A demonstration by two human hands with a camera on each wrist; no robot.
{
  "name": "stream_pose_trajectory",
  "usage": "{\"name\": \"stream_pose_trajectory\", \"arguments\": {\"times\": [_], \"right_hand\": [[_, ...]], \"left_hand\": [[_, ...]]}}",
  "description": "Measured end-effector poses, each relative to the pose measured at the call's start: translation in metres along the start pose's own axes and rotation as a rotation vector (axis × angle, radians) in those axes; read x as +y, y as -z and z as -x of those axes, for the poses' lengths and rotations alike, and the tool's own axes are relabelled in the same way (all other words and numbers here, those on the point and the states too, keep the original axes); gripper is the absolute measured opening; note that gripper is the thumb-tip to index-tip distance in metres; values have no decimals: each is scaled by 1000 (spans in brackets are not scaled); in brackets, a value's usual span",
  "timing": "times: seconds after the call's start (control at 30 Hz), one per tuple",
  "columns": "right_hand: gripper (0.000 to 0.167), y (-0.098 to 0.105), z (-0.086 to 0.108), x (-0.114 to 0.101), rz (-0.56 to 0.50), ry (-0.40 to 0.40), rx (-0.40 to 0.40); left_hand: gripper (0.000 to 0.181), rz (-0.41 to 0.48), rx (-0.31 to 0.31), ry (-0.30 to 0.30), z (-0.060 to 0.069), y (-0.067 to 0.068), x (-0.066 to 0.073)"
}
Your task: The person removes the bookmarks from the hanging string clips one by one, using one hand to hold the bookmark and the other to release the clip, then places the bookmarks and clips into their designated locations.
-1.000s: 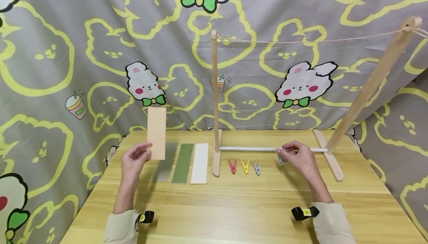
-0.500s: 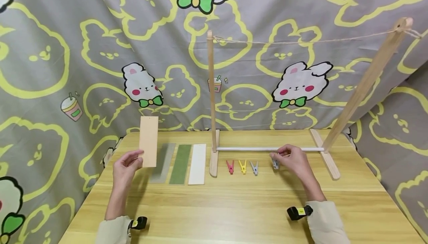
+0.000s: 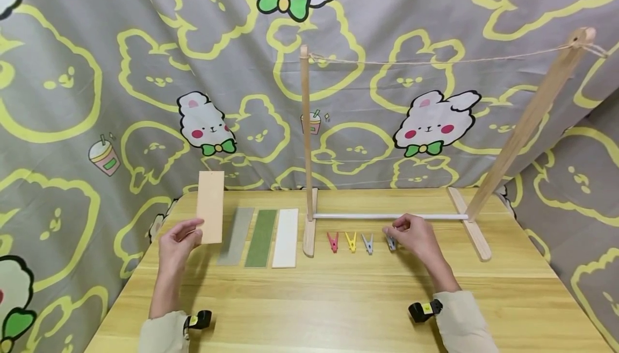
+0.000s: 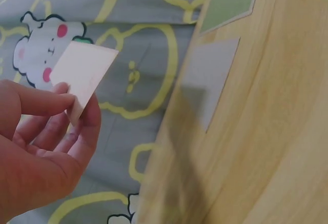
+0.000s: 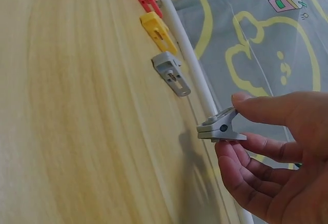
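Note:
My left hand pinches a peach-coloured card by its lower left edge and holds it upright above the table's left side. A small hole shows near its top. In the right wrist view, a grey clothespin sits between the thumb and fingers of my right hand, its jaws together. It is held over the table, near the white rod. To its left lie a red clothespin, a yellow clothespin and another grey clothespin.
Flat beside the left hand lie a grey card, a green card and a white card. A wooden frame stands behind, with a string tied between its post tops. A patterned curtain hangs behind the table.
My left hand has moved down and slightly left with the peach card. My right hand has moved left with the grey clothespin, closer to the row of clothespins. The view has shifted a little.

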State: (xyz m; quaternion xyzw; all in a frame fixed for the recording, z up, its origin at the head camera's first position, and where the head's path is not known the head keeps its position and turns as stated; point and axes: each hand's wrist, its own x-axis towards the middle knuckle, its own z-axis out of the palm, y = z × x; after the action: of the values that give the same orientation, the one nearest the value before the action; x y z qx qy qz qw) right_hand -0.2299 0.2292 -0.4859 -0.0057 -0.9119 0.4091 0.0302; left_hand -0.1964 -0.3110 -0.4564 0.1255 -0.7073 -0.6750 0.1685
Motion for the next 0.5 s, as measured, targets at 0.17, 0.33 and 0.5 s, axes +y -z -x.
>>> {"name": "stream_pose_trajectory", "arguments": {"times": [0.17, 0.33, 0.5], "right_hand": [[35, -4, 0, 1, 19, -11, -17], [37, -8, 2, 3, 36, -30, -53], [36, -11, 3, 2, 53, -30, -60]], "left_hand": [[27, -35, -33, 9, -2, 5, -4], [28, -126, -37, 41, -4, 12, -7], [30, -204, -72, 61, -5, 21, -10]]}}
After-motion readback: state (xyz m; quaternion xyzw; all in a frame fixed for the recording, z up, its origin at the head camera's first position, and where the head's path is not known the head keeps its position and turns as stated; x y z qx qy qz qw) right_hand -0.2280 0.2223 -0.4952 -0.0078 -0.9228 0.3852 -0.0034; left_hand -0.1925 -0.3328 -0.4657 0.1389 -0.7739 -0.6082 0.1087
